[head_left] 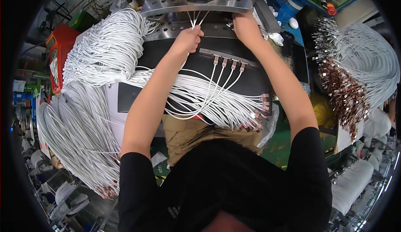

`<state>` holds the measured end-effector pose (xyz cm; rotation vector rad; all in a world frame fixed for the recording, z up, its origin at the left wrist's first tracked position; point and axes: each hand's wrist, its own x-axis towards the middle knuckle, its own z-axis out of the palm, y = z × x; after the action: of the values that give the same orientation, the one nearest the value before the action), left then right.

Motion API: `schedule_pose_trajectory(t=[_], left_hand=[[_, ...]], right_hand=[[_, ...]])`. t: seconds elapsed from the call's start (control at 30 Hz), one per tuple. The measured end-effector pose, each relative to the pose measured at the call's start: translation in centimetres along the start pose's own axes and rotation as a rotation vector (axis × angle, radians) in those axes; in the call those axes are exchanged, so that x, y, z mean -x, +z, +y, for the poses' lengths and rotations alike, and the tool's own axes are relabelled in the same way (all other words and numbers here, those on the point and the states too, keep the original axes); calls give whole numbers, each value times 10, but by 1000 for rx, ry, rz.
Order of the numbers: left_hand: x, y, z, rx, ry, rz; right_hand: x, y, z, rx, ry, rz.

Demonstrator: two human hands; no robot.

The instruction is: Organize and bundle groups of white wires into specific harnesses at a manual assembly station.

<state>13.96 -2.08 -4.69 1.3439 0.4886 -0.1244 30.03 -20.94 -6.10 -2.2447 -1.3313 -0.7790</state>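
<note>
My left hand (189, 41) is closed around a few thin white cables (194, 20), which fan out from its fingers toward the underside of a press's steel plate (196, 6). At the right end of that plate is my right hand (246, 24); its fingers reach beneath the edge and are hidden. Just below the hands, a narrow metal strip (229, 58) lies on the black work surface (158, 53). Several copper-coloured terminals (224, 62) with white cables stand along the strip. Nearer me lies a loose bundle of white cables (209, 96), its terminal ends pointing right.
Large heaps of white cable (104, 46) rise at the left, with another long bundle (79, 127) hanging below. On the right hangs a cable bunch (363, 61) with brown terminal ends. A control panel (332, 0) with a red button and a blue bottle (289, 10) stand at the upper right.
</note>
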Motion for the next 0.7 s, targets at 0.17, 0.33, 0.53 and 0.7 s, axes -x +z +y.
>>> schedule_pose_trajectory(t=[0.17, 0.33, 0.53, 0.7], left_hand=[[-2, 10, -12, -17, 27, 117], [-1, 7, -10, -1, 36, 74], [64, 16, 34, -355, 160, 31], [161, -89, 89, -702, 1054, 690]], right_hand=[[-60, 35, 26, -301, 126, 15], [-91, 50, 29, -154, 215, -28], [-93, 59, 29, -614, 62, 245], [-95, 55, 29, -575, 234, 44]])
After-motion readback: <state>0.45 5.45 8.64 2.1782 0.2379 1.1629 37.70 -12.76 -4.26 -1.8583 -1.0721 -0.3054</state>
